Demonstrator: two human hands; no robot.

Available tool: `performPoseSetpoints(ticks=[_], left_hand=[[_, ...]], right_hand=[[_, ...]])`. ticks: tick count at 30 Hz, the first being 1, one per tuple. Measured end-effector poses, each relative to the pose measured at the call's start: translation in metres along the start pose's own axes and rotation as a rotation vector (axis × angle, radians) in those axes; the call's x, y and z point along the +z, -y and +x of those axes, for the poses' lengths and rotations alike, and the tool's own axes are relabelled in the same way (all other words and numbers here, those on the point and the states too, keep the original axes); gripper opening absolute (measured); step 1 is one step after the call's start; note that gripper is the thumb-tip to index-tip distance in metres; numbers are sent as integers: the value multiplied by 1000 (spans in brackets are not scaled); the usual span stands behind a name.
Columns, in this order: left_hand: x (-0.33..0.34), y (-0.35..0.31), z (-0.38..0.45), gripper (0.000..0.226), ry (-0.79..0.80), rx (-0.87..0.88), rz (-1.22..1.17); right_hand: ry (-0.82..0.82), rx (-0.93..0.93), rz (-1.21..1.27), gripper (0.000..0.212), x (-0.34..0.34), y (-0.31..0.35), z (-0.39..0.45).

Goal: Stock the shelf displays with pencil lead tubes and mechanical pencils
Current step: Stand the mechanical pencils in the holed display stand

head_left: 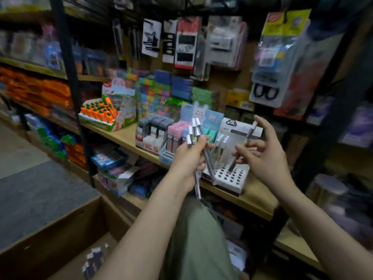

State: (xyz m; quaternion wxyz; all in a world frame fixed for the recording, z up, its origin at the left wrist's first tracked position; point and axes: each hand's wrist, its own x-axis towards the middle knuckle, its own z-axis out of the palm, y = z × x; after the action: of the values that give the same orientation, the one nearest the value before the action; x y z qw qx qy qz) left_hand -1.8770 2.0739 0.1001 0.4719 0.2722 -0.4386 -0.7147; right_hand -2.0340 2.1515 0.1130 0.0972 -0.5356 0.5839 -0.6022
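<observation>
Open holes fill the pencil stand (230, 175) front — standing pencils (220, 147) and its backing card (240, 128) block the rear.

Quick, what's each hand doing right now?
Left hand: grips a bundle of white-capped mechanical pencils.
Right hand: pinches one dark mechanical pencil.

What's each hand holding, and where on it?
Left hand grips a bunch of pencils around mid-barrel. Right hand pinches one pencil mid-barrel, its tip at the holed stand.

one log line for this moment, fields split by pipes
left hand: grips bundle of mechanical pencils | right hand: pinches one pencil, tip at holed display stand | shelf
</observation>
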Motion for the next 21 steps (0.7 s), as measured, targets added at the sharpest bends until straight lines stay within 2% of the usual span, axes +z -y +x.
performPoseSetpoints(ticks=[4, 6, 10, 14, 21], left_hand=[[26, 22, 9, 21, -129, -61, -29], [27, 37, 12, 24, -185, -84, -27], [12, 61, 13, 21, -132, -78, -18], [-6, 60, 23, 21, -127, -79, -16], [-15, 63, 32, 21, -116, -186, -127]], right_hand=[[-92, -77, -242, 61, -12, -24, 14], [-105, -117, -281, 54, -8, -34, 22], [-107, -182, -280, 45, -1, -52, 38], [-92, -164, -284, 39, 11, -64, 53], [-111, -177, -357, 39, 24, -76, 55]])
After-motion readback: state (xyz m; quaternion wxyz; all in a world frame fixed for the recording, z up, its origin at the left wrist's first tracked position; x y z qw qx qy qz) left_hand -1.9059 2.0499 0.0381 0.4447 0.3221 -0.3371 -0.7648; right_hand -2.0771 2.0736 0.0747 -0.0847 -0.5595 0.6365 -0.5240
